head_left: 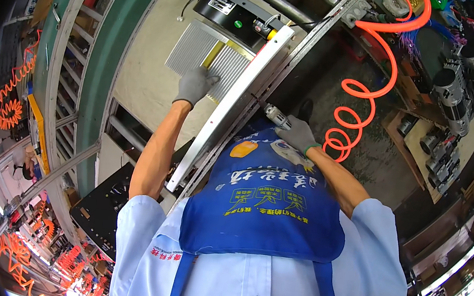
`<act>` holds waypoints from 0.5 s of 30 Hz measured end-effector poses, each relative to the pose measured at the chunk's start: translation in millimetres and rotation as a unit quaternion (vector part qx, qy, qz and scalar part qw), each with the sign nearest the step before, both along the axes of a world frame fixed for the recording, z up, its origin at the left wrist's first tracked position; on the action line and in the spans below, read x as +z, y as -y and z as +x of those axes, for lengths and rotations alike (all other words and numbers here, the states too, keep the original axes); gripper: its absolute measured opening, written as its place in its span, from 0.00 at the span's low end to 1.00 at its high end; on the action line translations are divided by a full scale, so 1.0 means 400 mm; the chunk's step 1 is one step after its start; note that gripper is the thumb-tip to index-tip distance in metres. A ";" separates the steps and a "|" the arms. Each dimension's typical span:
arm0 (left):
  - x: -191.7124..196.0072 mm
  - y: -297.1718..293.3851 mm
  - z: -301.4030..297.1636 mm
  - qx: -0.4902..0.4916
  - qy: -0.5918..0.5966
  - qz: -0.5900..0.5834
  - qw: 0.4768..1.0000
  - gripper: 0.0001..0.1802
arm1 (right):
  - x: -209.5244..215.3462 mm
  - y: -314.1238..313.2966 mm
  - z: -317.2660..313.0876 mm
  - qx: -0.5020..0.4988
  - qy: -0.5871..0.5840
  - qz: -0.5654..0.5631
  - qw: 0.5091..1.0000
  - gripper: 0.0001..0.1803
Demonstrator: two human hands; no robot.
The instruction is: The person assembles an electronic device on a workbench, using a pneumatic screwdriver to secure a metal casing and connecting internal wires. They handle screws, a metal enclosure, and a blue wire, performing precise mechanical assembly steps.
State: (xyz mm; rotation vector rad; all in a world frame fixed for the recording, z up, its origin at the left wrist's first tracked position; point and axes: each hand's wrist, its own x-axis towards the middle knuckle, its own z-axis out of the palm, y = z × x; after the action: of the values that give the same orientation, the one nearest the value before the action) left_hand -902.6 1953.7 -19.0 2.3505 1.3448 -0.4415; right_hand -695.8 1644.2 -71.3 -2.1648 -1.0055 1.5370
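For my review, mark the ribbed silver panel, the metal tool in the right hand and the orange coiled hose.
Ribbed silver panel [225, 67]: head view, on its ribs.
Metal tool [277, 116]: head view, on its cylindrical body.
Orange coiled hose [395, 27]: head view, on its thick upper curve.

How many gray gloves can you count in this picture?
2: one on the left hand, at the ribbed metal panel; one on the right hand, around the silver tool. Others may be hidden in the background clutter.
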 end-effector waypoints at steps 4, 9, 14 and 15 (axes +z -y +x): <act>-0.011 -0.003 -0.002 0.004 0.003 0.008 1.000 0.27 | -0.009 0.008 -0.001 -0.007 -0.004 0.009 1.000 0.29; -0.009 -0.006 -0.004 0.009 0.008 0.005 1.000 0.28 | -0.014 0.011 0.002 0.011 0.001 0.010 1.000 0.31; -0.009 -0.012 -0.009 -0.004 0.003 0.006 1.000 0.29 | -0.051 0.011 0.004 0.029 0.040 0.025 0.998 0.31; -0.008 -0.013 -0.010 -0.005 0.004 0.008 1.000 0.29 | -0.061 0.009 0.004 0.033 0.038 0.027 0.998 0.31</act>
State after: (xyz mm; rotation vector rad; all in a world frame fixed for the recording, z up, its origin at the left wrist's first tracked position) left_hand -906.7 1958.9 -22.0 2.3706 1.3384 -0.4261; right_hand -694.3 1640.5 -95.7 -2.1880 -1.1393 1.4492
